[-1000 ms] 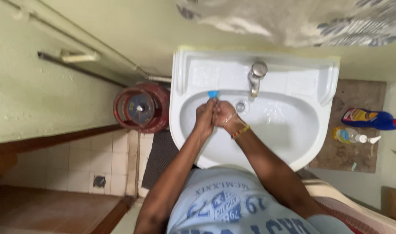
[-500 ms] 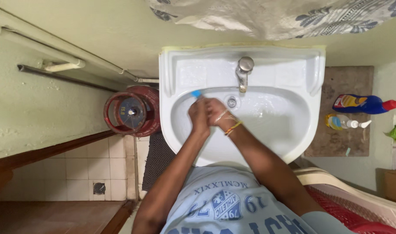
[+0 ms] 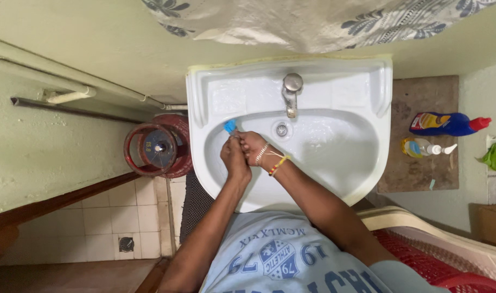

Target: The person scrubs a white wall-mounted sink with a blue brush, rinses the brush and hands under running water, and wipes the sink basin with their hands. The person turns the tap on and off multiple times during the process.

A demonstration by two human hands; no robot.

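One white sink (image 3: 367, 163), one metal tap (image 3: 290, 92), one drain (image 3: 281, 129). Two hands pressed together over the left of the bowl: left hand (image 3: 234, 157) and right hand (image 3: 252, 145) clasp one small blue object (image 3: 230, 126), its tip just above the fingers. Right of the sink, two bottles lying flat: one blue bottle (image 3: 449, 123) with red cap and yellow label, one clear pump bottle (image 3: 424, 147). One red gas cylinder (image 3: 156, 146) at left.

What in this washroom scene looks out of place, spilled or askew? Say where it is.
Two bottles, a blue bottle and a clear pump bottle, lie on their sides on the brown mat right of the sink instead of standing. Nothing looks spilled. Both hands meet over the basin, holding a small blue thing.
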